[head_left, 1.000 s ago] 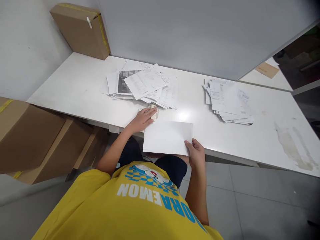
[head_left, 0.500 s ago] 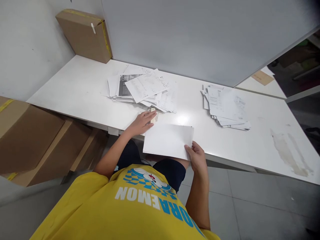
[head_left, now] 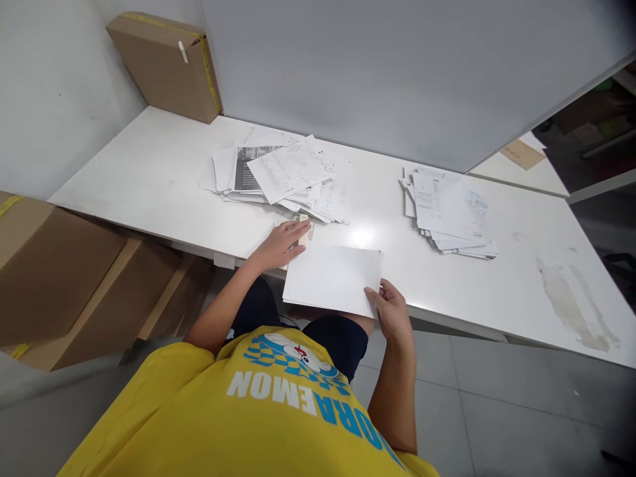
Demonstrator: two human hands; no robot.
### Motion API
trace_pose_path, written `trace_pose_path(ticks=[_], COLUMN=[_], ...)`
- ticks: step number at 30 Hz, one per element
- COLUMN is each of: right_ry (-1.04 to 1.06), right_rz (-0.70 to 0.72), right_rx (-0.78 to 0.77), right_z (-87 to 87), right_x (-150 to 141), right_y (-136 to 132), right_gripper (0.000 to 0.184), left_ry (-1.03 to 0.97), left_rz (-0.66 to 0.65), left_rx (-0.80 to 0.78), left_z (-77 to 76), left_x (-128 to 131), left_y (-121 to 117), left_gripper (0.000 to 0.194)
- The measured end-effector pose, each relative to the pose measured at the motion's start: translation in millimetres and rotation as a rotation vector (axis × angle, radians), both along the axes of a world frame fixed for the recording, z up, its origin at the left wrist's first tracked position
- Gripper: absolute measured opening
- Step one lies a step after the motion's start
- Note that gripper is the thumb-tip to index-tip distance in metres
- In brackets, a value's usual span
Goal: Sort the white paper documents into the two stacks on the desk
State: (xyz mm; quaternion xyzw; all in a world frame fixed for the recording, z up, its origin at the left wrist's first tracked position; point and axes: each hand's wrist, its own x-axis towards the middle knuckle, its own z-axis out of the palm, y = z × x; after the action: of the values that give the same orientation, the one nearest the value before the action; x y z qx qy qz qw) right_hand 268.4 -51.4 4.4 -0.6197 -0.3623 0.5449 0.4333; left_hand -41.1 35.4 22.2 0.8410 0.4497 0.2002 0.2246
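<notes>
Some white sheets lie over the near edge of the desk at mid-frame, their right side pinched in the right hand, while the left hand, well apart from it, rests over a small pale block. Handling seems midway: the sheets are held but not set down, with a messy pile at upper middle looking unsquared and a tidier pile at right. Much of the block is covered, so its kind and the left hand's grip cannot be told.
</notes>
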Motion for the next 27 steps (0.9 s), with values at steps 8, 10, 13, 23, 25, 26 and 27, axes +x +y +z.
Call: trace_pose_path(ticks=[8,10,13,23,25,26,27], right_ry=[0.022,0.035,0.036,0.03,0.017,0.011,0.002], right_rz=[0.0,-0.003,-0.014,-0.02,-0.021,-0.021,-0.021], right_rx=[-0.021,-0.028,-0.028,-0.014,-0.007,0.0,0.006], right_z=[-0.9,-0.9,0.1,-6.6,-7.4,-7.4,-7.3], right_x=[3.1,3.2,2.2,3.4,2.2,2.2,3.1], right_y=[0.8,0.7,0.0,-0.1,-1.2,-2.2,-3.5], right_gripper=[0.051,0.05,0.05,0.049,0.048,0.048,0.047], left_ry=[0.01,0.001,0.008,0.232,0.196,0.176,0.161], left_rz=[0.011,0.017,0.015,-0.037,-0.028,-0.024,-0.022], left_rx=[-0.006,-0.02,-0.04,0.111,0.114,0.116,0.118], left_z=[0.8,1.3,1.6,-1.7,-2.6,-2.9,-3.2], left_x=[0.7,0.4,1.0,4.0,1.8,0.8,0.0], left_y=[-0.4,-0.3,-0.8,-4.1,-3.9,-4.0,-4.3], left_gripper=[0.06,0.059,0.058,0.058,0.059,0.06,0.061])
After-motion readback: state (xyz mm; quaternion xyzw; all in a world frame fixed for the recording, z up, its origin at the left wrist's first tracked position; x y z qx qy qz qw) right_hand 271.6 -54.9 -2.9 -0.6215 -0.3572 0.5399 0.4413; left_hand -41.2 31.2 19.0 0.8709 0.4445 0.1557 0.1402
